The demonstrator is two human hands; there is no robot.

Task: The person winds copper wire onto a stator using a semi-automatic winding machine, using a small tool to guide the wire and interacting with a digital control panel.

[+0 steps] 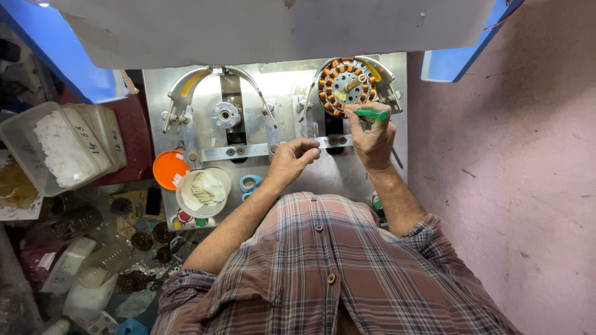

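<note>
White bowl point(203, 192) holds folded paper slips; clear tub point(62, 149) holds white pieces.

Small motor-winding workshop, judged from the following. Bench-mounted steel jig plate point(279, 167) with two curved clamp stations; round stator point(346, 87) with copper-wound coils seated in the right station, left station with bare hub point(225, 115). Clear plastic tubs point(62, 149) of white cut slips at the side. Orange lid point(167, 169), white bowl point(203, 191) of folded paper pieces, scissors point(250, 184). Spare wound coils point(143, 241) and cluttered containers below the bench. Rough pink plastered wall point(515, 186) alongside.
</note>
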